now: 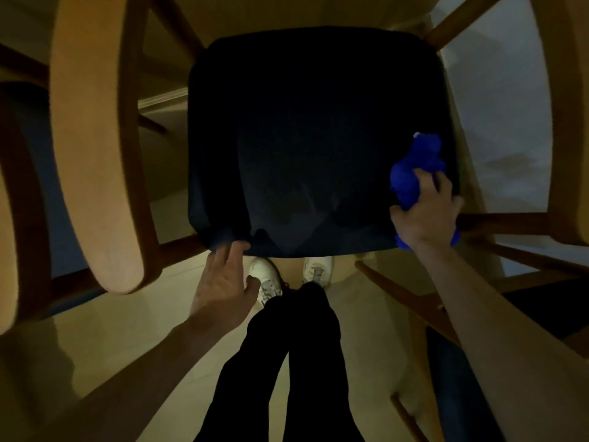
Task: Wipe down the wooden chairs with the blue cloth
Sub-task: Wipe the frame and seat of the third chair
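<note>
Black trouser legs (287, 362) are seen nearest, white shoes (264, 275) below. Dark chair seat (302, 138) is framed by pale wood. Bright blue cloth (414, 173), bunched, is gripped by right hand (427, 215) at seat's right edge. Left hand (223, 282) is spread, fingertips touching the seat's near edge.

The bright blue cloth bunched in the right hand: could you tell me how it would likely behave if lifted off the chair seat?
The bright blue cloth looks soft and floppy: it bunches into lumpy folds under the right hand. It is probably light, since one hand gathers it. It would likely drape and sag rather than hold shape above the dark chair seat.
</note>
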`<state>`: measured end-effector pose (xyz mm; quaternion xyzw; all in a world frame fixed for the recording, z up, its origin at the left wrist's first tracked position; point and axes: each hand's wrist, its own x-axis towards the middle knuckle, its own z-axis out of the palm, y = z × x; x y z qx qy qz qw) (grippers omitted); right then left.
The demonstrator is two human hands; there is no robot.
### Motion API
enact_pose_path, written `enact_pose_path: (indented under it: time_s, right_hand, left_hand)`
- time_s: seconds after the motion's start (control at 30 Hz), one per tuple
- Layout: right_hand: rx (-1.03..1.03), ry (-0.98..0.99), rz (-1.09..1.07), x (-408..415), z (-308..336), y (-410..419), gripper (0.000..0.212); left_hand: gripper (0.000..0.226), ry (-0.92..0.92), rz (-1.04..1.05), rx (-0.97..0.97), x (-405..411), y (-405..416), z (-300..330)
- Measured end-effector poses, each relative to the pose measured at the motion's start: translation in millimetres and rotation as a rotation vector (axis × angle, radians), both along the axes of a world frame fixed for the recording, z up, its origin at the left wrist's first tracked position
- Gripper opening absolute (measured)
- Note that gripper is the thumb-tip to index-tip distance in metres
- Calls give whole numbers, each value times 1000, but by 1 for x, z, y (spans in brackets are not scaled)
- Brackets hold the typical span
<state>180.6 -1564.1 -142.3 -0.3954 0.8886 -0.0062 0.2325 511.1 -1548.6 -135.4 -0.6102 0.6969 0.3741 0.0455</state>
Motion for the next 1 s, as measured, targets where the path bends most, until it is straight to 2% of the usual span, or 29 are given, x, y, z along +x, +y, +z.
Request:
enact_pose_path:
  time_s: [0.17, 0.37, 0.47, 0.53, 0.6, 0.67, 0.77, 0.83, 0.9, 1.0]
  right_hand:
    - [-69, -108, 149, 73, 2, -2, 63]
    - [-59, -431, 325, 214, 12, 6, 65]
    - [-61, -560, 323, 208, 6, 3, 64]
    - [-85, -676, 345, 177, 9, 1, 62]
    - [-171, -724, 267, 141, 17, 5, 62]
    - [-269, -656, 87, 99, 23, 13, 65]
    - [-341, -387, -99, 29, 19, 29, 72]
    - [-251, -211, -107, -6, 11, 37, 88]
    - [-140, -113, -81, -17, 1, 40, 103]
    - [-168, -70, -144, -2, -11, 35, 91]
  left_hand:
    - [52, -60, -27, 36, 24, 14, 6]
    - [53, -136, -24, 48, 32, 12, 15]
    - [61, -136, 30, 62, 24, 4, 20]
    - [63, -129, 55, 59, 13, -2, 23]
    - [61, -132, 71, 62, -3, -6, 25]
    - [60, -108, 77, 57, -23, -9, 25]
    - [62, -32, 53, 43, -55, -14, 22]
    - [61, 22, 54, 41, -72, -15, 17]
    - [59, 70, 51, 50, -82, -15, 13]
    - [58, 103, -2, 52, -72, -9, 7]
